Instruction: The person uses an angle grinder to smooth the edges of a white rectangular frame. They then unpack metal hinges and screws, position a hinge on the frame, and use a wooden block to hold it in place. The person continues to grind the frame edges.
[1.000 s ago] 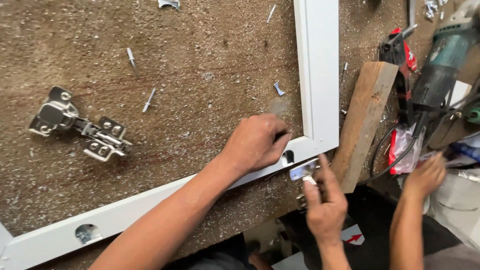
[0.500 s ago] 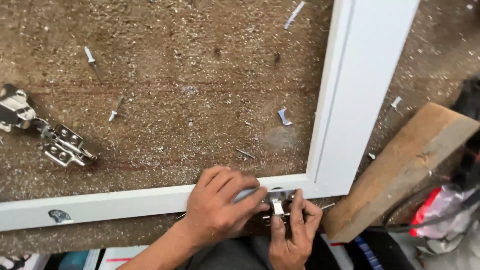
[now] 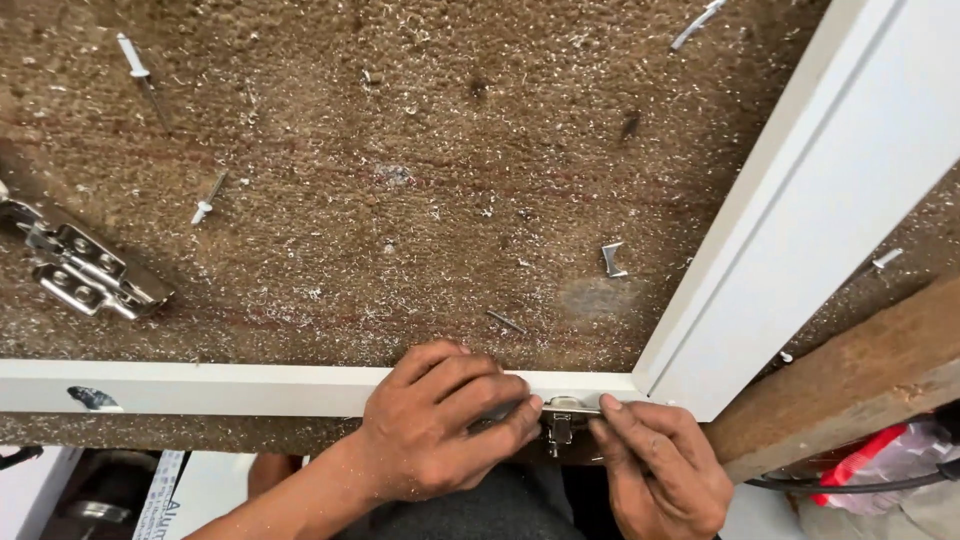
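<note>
- The small metal hinge sat on the near edge of the white frame, just short of its corner, between both hands.
- The left hand curled over the frame rail, fingertips pinching the hinge from the left.
- The right hand pinched it from the right, equally near.
- A loose hinge lay well beyond the frame rail, far left; rivets were scattered there too.

Both hands, left and right, meet fingertip to fingertip, fingers curled.
</note>
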